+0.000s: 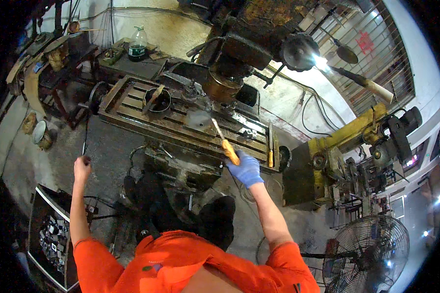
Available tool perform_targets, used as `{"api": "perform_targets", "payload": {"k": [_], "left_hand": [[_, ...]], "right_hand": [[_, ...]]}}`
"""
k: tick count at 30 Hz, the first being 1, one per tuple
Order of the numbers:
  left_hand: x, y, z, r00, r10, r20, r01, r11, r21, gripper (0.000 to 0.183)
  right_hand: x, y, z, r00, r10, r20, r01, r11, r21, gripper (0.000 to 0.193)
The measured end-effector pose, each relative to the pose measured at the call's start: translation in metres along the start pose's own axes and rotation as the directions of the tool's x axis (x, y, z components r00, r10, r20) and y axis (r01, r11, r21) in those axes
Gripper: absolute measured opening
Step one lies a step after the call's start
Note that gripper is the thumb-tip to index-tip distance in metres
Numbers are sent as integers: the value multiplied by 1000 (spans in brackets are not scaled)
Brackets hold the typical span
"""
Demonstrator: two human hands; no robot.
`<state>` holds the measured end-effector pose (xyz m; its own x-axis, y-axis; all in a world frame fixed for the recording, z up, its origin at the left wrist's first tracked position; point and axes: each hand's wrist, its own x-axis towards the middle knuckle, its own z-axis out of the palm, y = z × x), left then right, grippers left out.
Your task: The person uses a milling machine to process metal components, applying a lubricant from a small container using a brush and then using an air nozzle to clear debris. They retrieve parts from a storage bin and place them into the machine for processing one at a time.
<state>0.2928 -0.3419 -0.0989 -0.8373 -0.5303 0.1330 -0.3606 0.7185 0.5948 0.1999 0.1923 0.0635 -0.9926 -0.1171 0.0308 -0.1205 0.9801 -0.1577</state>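
My right hand (246,168), in a blue glove, grips the orange handle of a brush-like tool (226,145). Its thin shaft reaches up to a round grey workpiece (199,118) on the slotted machine table (146,119). My bare left hand (82,167) is closed around the dark knob of a crank handle (85,141) at the table's left end. Orange sleeves cover both my upper arms. A dark round pan (158,101) with a tool lying in it sits on the table to the left of the workpiece.
A milling head (239,53) hangs above the table beside a lit work lamp (300,51). A plastic bottle (138,45) stands on a back bench. A yellow machine (327,156) and a floor fan (369,254) stand at right. A tray of small parts (54,239) sits at lower left.
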Motion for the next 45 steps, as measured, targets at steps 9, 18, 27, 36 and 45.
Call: {"api": "perform_targets", "payload": {"k": [9, 18, 27, 36, 45], "left_hand": [[-11, -3, -30, 995, 96, 39, -97, 995, 21, 23], [-23, 12, -32, 983, 95, 160, -95, 995, -11, 23], [-69, 132, 39, 815, 172, 554, 428, 466, -775, 31], [-96, 119, 42, 846, 88, 526, 467, 357, -809, 22], [-128, 33, -115, 980, -86, 178, 180, 753, -633, 26]], "right_hand": [[106, -43, 3, 986, 112, 125, -80, 967, -242, 49], [79, -43, 10, 982, 70, 178, -51, 993, -109, 51], [-65, -80, 24, 735, -431, 524, 307, 900, 309, 36], [-72, -110, 52, 675, -502, 541, 370, 865, 340, 37], [-83, -74, 28, 780, -474, 409, 251, 835, 490, 27]]}}
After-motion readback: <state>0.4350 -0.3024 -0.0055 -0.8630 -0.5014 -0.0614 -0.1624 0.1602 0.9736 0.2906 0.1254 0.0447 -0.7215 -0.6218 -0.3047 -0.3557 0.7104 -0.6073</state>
